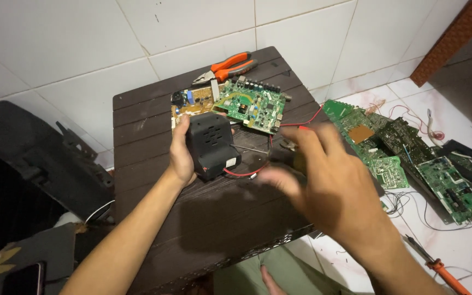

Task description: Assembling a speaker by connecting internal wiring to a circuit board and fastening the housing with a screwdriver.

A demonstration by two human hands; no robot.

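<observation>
At the far left, dark plastic panels lie on the floor beside the dark brown slatted table. The left hand grips a black box-shaped device from its left side, fingers wrapped behind it, holding it just above the tabletop near the middle. A red wire runs from under the device. Just beyond it lies a green circuit board joined to a tan board, with orange-handled pliers at the far edge. The right hand hovers open and blurred, fingers spread, near the device without touching it. On the tiled floor to the right lie several green circuit boards, and an orange-handled screwdriver sits near.
</observation>
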